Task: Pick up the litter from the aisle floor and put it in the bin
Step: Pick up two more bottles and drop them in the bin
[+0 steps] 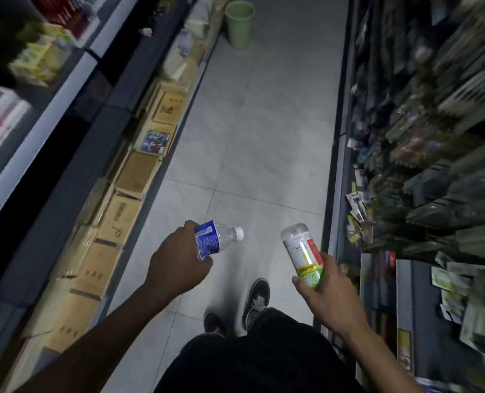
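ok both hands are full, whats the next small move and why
Probably walk up the aisle toward the green bin. The left hand grips a blue-label bottle, the right hand a green-label bottle, and the bin stands far ahead by the left shelves, out of reach.

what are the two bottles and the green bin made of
Blue-label bottle: clear thin plastic, glossy; see-through body, white screw cap.
Green-label bottle: also clear plastic, with a printed wrap; the floor shows through its base.
Bin: probably matte moulded plastic, with an even pale green wall and a rolled rim.
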Demonstrator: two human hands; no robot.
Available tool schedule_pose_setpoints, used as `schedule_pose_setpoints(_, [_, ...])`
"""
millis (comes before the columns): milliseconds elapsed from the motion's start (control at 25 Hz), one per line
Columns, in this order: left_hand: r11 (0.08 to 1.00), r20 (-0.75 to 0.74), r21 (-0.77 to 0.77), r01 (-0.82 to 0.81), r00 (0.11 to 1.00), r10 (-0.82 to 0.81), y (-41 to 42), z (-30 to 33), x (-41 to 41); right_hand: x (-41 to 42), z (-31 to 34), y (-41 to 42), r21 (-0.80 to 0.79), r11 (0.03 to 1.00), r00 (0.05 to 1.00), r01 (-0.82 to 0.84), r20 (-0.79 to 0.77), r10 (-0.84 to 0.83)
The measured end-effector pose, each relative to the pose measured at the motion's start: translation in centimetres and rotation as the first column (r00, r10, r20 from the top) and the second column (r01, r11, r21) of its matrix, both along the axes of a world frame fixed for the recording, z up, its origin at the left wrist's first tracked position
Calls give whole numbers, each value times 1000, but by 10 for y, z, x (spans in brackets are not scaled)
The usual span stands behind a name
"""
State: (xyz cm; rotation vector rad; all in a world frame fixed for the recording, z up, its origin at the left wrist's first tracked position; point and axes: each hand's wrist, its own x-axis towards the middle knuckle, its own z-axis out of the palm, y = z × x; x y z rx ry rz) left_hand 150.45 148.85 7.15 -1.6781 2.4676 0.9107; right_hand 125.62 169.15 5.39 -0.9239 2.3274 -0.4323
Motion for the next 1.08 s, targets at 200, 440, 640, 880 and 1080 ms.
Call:
schedule_pose_setpoints(200, [998, 30, 56, -4, 1000, 2, -28, -13, -43, -51, -9, -50, 7, 1000, 1000, -21, 22, 21])
schedule_pose_setpoints(440, [991, 73, 113, -76, 995, 68, -76, -26, -51, -98, -6, -164, -17, 990, 990, -141, 19, 142])
schedule_pose_setpoints(640, [989, 55, 88, -119, 992, 115, -168, -25, -61, -126, 2, -280, -38, 975, 976, -217, -17, 216])
schedule_pose_setpoints(880, [999, -36, 44, 5, 999, -3, -315, -19, -133, -164, 10, -360, -42, 994, 994, -101, -40, 99])
schedule_pose_setpoints(1080, [985, -77, -23, 170, 982, -172, -420, -5, -237, -217, 7, -391, -9, 999, 999, 33, -34, -34])
